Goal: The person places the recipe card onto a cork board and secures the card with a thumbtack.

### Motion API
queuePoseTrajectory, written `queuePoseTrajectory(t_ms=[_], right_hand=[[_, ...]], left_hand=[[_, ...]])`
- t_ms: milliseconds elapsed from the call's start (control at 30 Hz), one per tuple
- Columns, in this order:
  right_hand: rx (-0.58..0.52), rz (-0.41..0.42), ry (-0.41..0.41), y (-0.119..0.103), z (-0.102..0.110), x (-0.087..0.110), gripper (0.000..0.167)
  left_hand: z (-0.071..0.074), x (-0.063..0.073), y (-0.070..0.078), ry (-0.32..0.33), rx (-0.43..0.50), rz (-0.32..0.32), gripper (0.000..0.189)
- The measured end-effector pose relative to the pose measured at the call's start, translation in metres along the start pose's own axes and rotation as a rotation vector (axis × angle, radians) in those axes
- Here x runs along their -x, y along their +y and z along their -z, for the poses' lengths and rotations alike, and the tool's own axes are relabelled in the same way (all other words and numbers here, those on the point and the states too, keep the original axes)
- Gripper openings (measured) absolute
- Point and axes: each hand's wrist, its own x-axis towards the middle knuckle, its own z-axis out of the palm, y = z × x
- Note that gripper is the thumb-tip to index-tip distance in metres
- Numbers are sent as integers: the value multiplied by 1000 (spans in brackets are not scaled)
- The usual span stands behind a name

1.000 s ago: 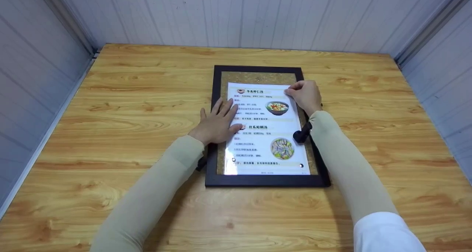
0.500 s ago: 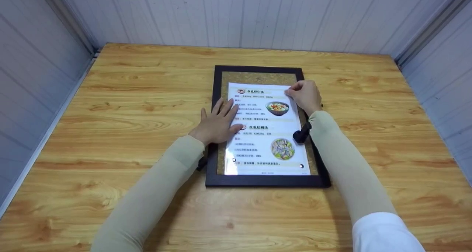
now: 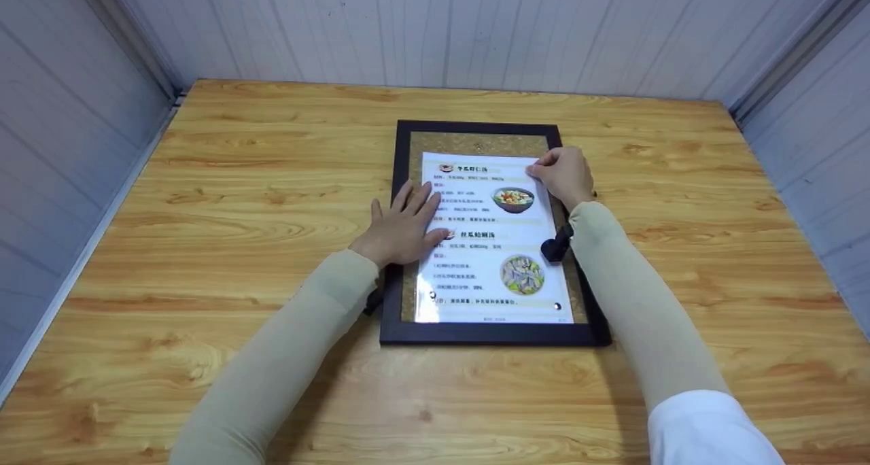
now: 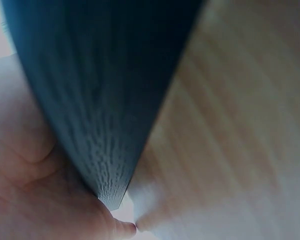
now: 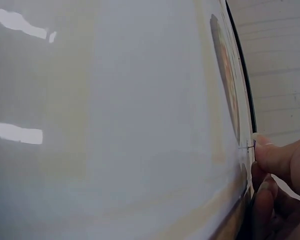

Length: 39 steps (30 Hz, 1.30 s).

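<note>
A glossy printed recipe sheet (image 3: pixel 486 274) lies on a cork board (image 3: pixel 452 142) with a dark frame (image 3: pixel 493 334). Shiny thumbtacks sit at the sheet's two lower corners, the right one (image 3: pixel 558 306) and the left one (image 3: pixel 433 295). My left hand (image 3: pixel 401 230) lies with fingers spread across the frame's left side and the sheet's left edge. At the sheet's upper right corner, my right hand (image 3: pixel 565 178) pinches a thumbtack; its thin pin (image 5: pixel 250 146) points at the sheet in the right wrist view, and its head is mostly hidden by the fingers.
The board rests on a wood-grain table (image 3: pixel 272 152), enclosed by pale panel walls (image 3: pixel 421 30) at the back and both sides. A black wrist camera (image 3: pixel 556 249) on the right arm hangs over the sheet's right edge.
The head view has shifted very slightly. Both hands, the sheet and the board keep the same places relative to one another.
</note>
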Motion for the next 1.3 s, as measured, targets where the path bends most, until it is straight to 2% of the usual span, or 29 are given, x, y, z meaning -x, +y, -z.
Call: queuePoseTrajectory(t_ms=[633, 967, 1300], right_hand=[[38, 4, 3, 1, 0, -3, 20], [25, -23, -91, -4, 8, -8, 21], [62, -55, -124, -9, 6, -12, 21]], left_hand=[[1, -2, 1, -8, -17, -4, 73], [1, -3, 2, -8, -28, -2, 73], [0, -1, 1, 2, -2, 5, 73]])
